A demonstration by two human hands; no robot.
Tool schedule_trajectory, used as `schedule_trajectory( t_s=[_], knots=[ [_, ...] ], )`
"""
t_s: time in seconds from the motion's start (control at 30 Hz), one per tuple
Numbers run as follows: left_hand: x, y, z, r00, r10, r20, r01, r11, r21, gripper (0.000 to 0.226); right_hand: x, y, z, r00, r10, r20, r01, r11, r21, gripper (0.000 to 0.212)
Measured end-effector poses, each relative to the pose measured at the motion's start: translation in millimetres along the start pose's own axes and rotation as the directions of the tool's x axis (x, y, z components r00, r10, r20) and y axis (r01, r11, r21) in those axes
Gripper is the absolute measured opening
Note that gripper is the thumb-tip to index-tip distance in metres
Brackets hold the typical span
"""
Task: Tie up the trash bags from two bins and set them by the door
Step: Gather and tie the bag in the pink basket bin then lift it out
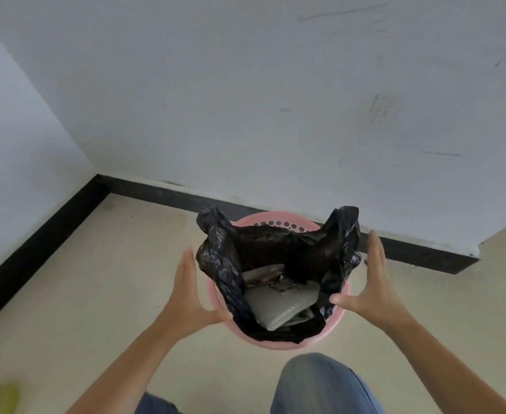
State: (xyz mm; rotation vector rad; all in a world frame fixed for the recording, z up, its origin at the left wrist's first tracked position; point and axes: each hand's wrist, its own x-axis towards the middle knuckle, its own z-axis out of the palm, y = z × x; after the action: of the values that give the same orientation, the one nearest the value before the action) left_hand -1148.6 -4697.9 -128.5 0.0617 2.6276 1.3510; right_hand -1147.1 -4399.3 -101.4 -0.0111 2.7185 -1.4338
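Observation:
A pink perforated bin [278,343] stands on the floor close to the wall. A black trash bag [287,249] lines it, its mouth open and its two handle ears sticking up at the back left and back right. White paper and packaging [278,303] lie inside. My left hand [190,289] is open beside the bag's left side, thumb near the bin rim. My right hand [371,282] is open at the bag's right side, thumb by the plastic. Neither hand grips anything.
A white wall with a black skirting board [144,191] runs behind the bin and turns a corner at the left. My knee in blue jeans [320,383] is just in front of the bin. Beige floor [96,279] stretches to the left.

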Motion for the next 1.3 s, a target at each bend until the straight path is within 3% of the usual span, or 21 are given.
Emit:
schedule_trajectory(
  t_s=[0.03, 0.1, 0.2, 0.27, 0.33, 0.37, 0.43, 0.5, 0.53, 0.6, 0.67, 0.73, 0.8, 0.87, 0.93, 1.0, 1.1, 1.17, 1.27, 1.3],
  knots=[
    [4, 5, 1, 1.000, 0.011, 0.018, -0.010, 0.999, -0.050, 0.139, 0, -1, 5, 1.000, 0.013, 0.017, -0.011, 0.996, -0.093, 0.125],
    [23, 13, 4, 0.999, 0.026, 0.034, -0.019, 0.982, -0.190, 0.127, 10, -4, 14, 1.000, 0.012, -0.025, -0.014, 0.994, -0.110, 0.127],
    [56, 32, 4, 0.999, 0.008, 0.033, 0.002, 0.953, -0.303, 0.109, 42, -11, 13, 0.995, 0.082, -0.060, -0.073, 0.989, 0.130, 0.120],
    [69, 45, 6, 1.000, -0.006, 0.002, 0.006, 0.956, -0.294, 0.064, 64, -13, 10, 0.989, 0.142, -0.029, -0.128, 0.953, 0.274, 0.088],
    [66, 58, 8, 0.999, -0.030, 0.032, 0.035, 0.985, -0.170, 0.008, 78, -18, 9, 0.978, 0.206, -0.033, -0.189, 0.941, 0.282, 0.029],
    [64, 62, 9, 0.998, -0.029, 0.055, 0.038, 0.986, -0.165, 0.017, 81, -22, 9, 0.966, 0.252, -0.052, -0.227, 0.929, 0.294, 0.012],
    [60, 62, 10, 0.993, -0.045, 0.107, 0.080, 0.930, -0.358, 0.031, 84, -27, 10, 0.940, 0.332, -0.075, -0.265, 0.851, 0.453, 0.016],
    [59, 60, 7, 0.994, -0.079, 0.070, 0.106, 0.798, -0.594, 0.049, 83, -31, 6, 0.912, 0.400, -0.087, -0.223, 0.664, 0.714, 0.016],
    [59, 59, 5, 0.997, -0.077, 0.030, 0.078, 0.762, -0.643, 0.054, 83, -34, 2, 0.920, 0.387, -0.064, -0.170, 0.541, 0.824, 0.019],
    [60, 61, 4, 0.995, -0.099, -0.013, 0.066, 0.753, -0.655, 0.049, 81, -40, -7, 0.952, 0.306, 0.003, -0.105, 0.318, 0.942, 0.043],
    [59, 63, 3, 0.985, -0.159, -0.067, 0.093, 0.817, -0.570, 0.047, 83, -47, -13, 0.932, 0.362, -0.003, -0.128, 0.338, 0.932, 0.054],
    [61, 64, -2, 0.974, -0.211, -0.083, 0.137, 0.840, -0.525, 0.047, 89, -53, -16, 0.864, 0.504, -0.013, -0.253, 0.456, 0.853, 0.050],
    [63, 65, -11, 0.972, -0.223, -0.066, 0.158, 0.841, -0.517, 0.039, 93, -55, -19, 0.805, 0.592, -0.049, -0.415, 0.620, 0.665, 0.032],
    [65, 62, -19, 0.979, -0.204, -0.008, 0.173, 0.851, -0.496, 0.027, 96, -53, -23, 0.817, 0.550, -0.174, -0.436, 0.787, 0.437, 0.012],
    [63, 55, -22, 0.965, -0.259, 0.051, 0.248, 0.825, -0.507, 0.020, 96, -48, -24, 0.852, 0.436, -0.289, -0.354, 0.887, 0.296, 0.010],
    [60, 49, -20, 0.945, -0.322, 0.054, 0.298, 0.784, -0.544, 0.018, 87, -50, -18, 0.882, 0.386, -0.272, -0.271, 0.885, 0.378, 0.003],
    [48, 47, -13, 0.960, -0.279, -0.002, 0.202, 0.700, -0.685, 0.032, 66, -41, -11, 0.954, 0.281, -0.102, -0.140, 0.723, 0.677, 0.040],
    [37, 42, -10, 0.992, -0.124, 0.033, 0.115, 0.737, -0.666, 0.025, 54, -22, -10, 0.984, 0.176, -0.030, -0.112, 0.741, 0.662, 0.060],
    [22, 20, -3, 0.965, 0.056, 0.257, 0.072, 0.884, -0.463, 0.085, 30, 11, -21, 0.988, 0.137, 0.075, -0.156, 0.836, 0.526, 0.122],
    [21, 13, -1, 0.948, 0.056, 0.313, 0.084, 0.906, -0.416, 0.102, 19, 20, -24, 0.987, 0.102, 0.124, -0.147, 0.885, 0.441, 0.129]
  ],
)
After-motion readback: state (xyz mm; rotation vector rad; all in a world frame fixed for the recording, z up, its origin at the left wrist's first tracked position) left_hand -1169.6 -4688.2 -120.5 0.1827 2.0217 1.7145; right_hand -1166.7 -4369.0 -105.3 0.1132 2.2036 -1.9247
